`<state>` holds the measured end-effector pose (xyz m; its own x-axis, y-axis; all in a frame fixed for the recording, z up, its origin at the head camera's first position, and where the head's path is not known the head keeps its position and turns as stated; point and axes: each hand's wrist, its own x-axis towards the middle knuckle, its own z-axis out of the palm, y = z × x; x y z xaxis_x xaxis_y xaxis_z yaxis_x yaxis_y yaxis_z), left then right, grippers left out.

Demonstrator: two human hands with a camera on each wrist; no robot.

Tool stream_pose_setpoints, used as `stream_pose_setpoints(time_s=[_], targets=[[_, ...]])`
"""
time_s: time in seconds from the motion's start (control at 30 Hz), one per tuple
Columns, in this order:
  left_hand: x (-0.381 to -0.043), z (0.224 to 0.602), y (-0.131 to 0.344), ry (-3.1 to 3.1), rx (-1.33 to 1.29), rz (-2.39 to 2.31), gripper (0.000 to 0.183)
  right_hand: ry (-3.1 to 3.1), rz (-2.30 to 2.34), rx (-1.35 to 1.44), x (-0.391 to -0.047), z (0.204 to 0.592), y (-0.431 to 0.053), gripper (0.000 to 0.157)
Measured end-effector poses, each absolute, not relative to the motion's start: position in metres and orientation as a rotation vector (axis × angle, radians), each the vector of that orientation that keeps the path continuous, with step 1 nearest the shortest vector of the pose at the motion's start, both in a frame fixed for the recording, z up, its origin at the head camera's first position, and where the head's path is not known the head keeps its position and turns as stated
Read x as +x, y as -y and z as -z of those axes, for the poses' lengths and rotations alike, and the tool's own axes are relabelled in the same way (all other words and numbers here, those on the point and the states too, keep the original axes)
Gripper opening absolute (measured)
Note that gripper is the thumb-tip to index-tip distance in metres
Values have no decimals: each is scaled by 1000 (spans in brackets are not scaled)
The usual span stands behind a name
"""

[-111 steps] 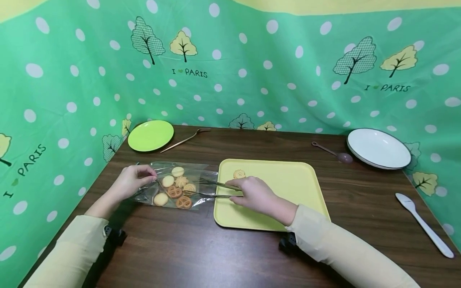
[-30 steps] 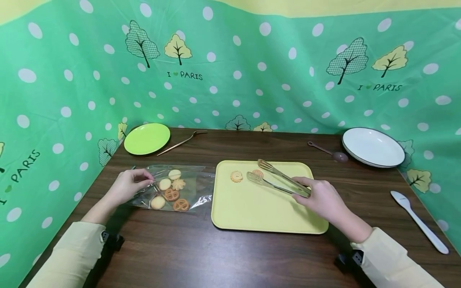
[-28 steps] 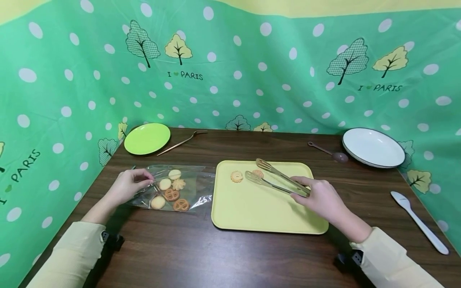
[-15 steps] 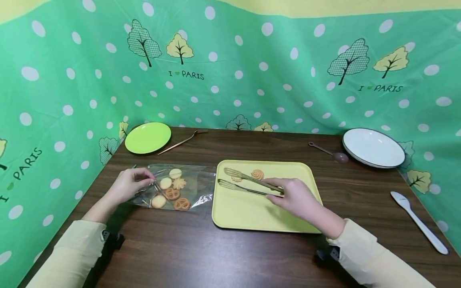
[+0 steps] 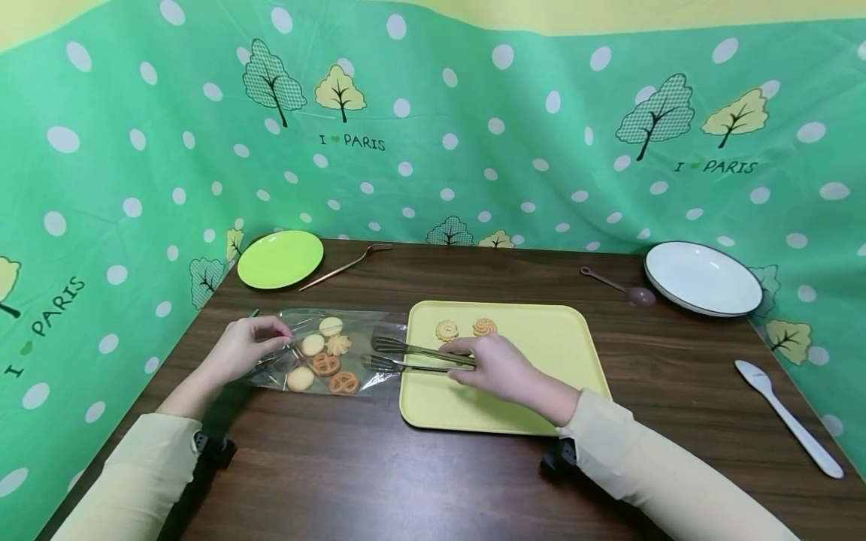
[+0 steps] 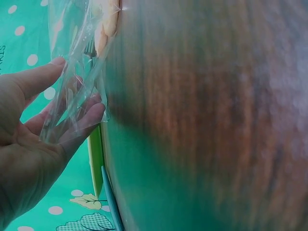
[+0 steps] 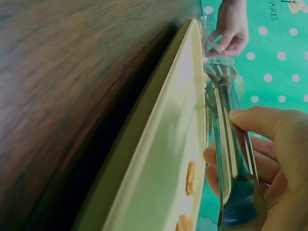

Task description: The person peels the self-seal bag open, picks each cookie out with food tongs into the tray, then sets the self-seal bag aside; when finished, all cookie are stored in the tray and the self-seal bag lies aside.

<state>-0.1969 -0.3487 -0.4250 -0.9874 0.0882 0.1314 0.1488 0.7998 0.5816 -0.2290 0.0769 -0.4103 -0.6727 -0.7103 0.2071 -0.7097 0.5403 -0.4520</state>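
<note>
My left hand (image 5: pixel 246 349) pinches a clear plastic bag (image 5: pixel 365 321) near its left end; in the left wrist view the bag film (image 6: pixel 79 91) lies between thumb and fingers. Several cookies lie in it, among them round pale ones (image 5: pixel 300 378), a flower-shaped one (image 5: pixel 338 344) and pretzel-shaped ones (image 5: pixel 344 383). My right hand (image 5: pixel 501 368) grips metal tongs (image 5: pixel 433 353), spread apart with nothing between their tips, which reach the bag's right end. On the yellow tray (image 5: pixel 541 406) sit a ring-shaped cookie (image 5: pixel 446 330) and a swirled cookie (image 5: pixel 484 327).
At the back left stand a green plate (image 5: pixel 280 259) and a fork (image 5: pixel 345 267). A purple-brown spoon (image 5: pixel 619 287) lies beside a white dish (image 5: pixel 704 278) at the back right. Along the right edge lies a white knife (image 5: pixel 788 417).
A swirled cookie has gone from the bag to the tray, where the tongs let it go. My right hand then moved left with the tongs, back to the bag. The left hand stays put.
</note>
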Motion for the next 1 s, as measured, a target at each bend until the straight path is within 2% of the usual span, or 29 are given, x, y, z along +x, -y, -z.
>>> stream_pose_setpoints(time_s=[0.37, 0.5, 0.7, 1.0], targets=[[-198, 425, 350, 2888, -203, 930, 11, -2680, 795, -1363, -231, 412, -50, 33], [-198, 426, 350, 2893, -211, 928, 14, -2717, 763, -1340, -231, 411, -47, 33], [-198, 426, 349, 2890, -217, 916, 9, -2732, 784, -1264, -232, 410, -52, 36], [-198, 427, 349, 2873, -225, 908, 8, -2646, 750, -1413, -234, 415, -52, 39]])
